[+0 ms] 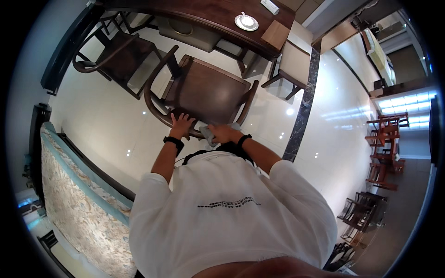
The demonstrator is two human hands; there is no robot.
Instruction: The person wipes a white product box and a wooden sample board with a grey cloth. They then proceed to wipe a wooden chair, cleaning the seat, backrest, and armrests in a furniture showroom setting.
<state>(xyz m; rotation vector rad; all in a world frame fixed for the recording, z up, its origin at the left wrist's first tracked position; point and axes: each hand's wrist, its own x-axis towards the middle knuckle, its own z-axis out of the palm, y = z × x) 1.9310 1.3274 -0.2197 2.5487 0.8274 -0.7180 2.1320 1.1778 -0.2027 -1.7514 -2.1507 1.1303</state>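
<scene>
A dark wooden armchair (212, 92) with a curved top rail stands right in front of me, its flat seat facing up. My left hand (181, 125) rests on the curved rail with its fingers spread, a black band on the wrist. Just to its right, my right hand (222, 133) grips a grey cloth (208, 136) against the same rail. Part of the cloth is hidden under the fingers. A black band also circles my right wrist.
Beyond the chair is a dark wooden table (208, 12) with a saucer and cup (246, 22) and a wooden board (275, 35). Another armchair (125, 52) stands at the left, a cushioned bench (294, 62) at the right. A bed-like piece with patterned fabric (83, 205) lies lower left.
</scene>
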